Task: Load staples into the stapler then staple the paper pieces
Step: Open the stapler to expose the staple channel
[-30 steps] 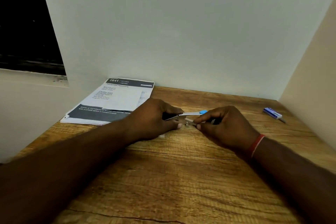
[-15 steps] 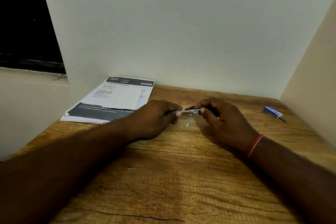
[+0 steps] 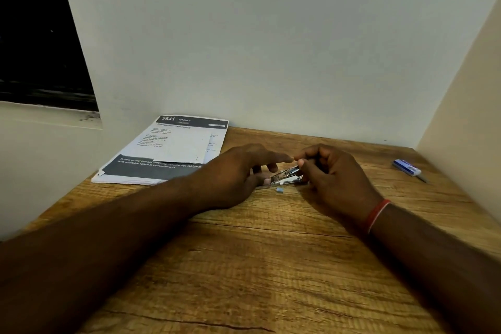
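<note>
Together, left hand (image 3: 238,173) and right hand (image 3: 334,180) fingers (image 3: 322,156) grip the stapler (image 3: 284,174) on a white-walled wooden desk (image 3: 271,266).

Two hands are counted: left hand (image 3: 238,173), right hand (image 3: 334,179). One stapler (image 3: 284,175), one paper stack (image 3: 168,168), one blue scrap (image 3: 279,190), one box (image 3: 405,167) and one wristband (image 3: 378,214) are seen.

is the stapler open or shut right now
Open: the stapler has its metal arms splayed apart in a V.
</note>
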`<state>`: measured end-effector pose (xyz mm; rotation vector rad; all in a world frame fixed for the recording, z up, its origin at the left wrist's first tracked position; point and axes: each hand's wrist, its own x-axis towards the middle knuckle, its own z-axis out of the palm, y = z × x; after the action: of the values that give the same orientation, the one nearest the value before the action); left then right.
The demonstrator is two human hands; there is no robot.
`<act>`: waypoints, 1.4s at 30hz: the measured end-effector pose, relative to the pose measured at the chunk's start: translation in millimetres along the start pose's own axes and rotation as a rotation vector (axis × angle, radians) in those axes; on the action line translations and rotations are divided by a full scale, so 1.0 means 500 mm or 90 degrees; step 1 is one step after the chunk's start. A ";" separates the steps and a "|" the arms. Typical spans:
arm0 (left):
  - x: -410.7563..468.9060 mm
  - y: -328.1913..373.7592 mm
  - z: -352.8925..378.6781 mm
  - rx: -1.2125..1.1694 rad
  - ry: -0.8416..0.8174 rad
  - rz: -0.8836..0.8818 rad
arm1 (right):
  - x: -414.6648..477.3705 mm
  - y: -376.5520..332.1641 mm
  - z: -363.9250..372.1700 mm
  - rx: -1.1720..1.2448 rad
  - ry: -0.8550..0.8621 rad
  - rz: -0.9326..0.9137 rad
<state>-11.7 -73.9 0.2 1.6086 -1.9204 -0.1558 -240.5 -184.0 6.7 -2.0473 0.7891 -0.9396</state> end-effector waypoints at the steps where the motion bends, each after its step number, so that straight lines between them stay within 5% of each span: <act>1: 0.001 0.002 0.000 0.010 0.000 0.011 | 0.000 0.000 0.000 0.000 0.000 0.001; 9: 0.002 0.001 0.002 0.063 -0.028 0.075 | 0.001 0.005 -0.003 0.008 0.006 0.006; 33: -0.006 -0.023 0.002 -0.083 0.011 -0.029 | 0.017 0.017 -0.028 -0.039 0.057 0.056; 38: -0.008 -0.027 0.003 -0.058 0.046 -0.034 | 0.060 0.054 -0.130 -0.152 0.206 0.085; 42: -0.002 -0.027 0.008 -0.030 0.078 -0.036 | 0.077 0.127 -0.243 -0.451 0.270 0.296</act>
<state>-2.4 -77.6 -9.6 1.6053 -1.7677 -0.1219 -331.7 -291.6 24.9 -2.0757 1.9558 -0.9032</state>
